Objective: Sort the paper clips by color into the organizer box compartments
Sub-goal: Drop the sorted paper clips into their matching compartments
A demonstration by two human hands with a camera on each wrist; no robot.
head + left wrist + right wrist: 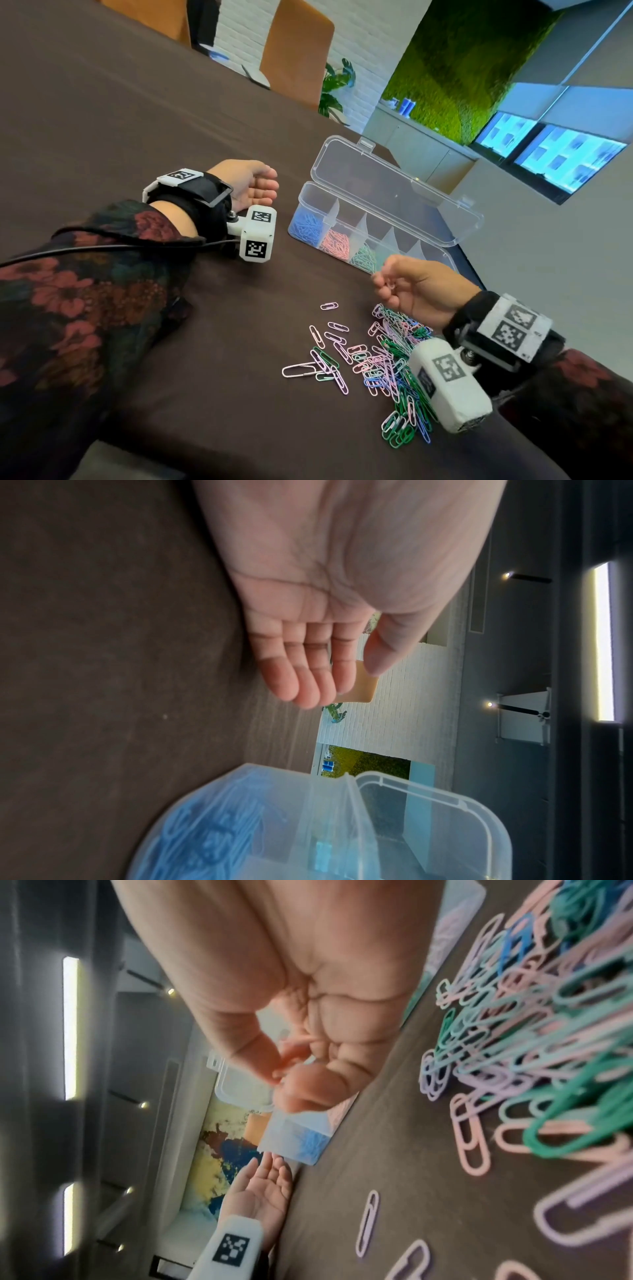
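Note:
A clear organizer box (442, 255) lies open on the dark table, its lid (394, 181) folded back. Blue clips (305, 222) fill its left compartment, pink clips (337, 244) the one beside it, green clips (365, 257) the third. A mixed pile of pink, lilac, green and blue paper clips (387, 363) lies in front. My right hand (388, 284) hovers above the pile near the box, fingers curled, pinching a pink clip (291, 1056) between thumb and fingertips. My left hand (255, 186) rests palm up and relaxed left of the box (377, 818), holding nothing.
Loose lilac and pink clips (322, 346) are scattered left of the pile. Two orange chairs (294, 51) stand beyond the table's far edge. The table's right edge (479, 281) runs just past the box. Bare dark tabletop (120, 120) spreads to the left.

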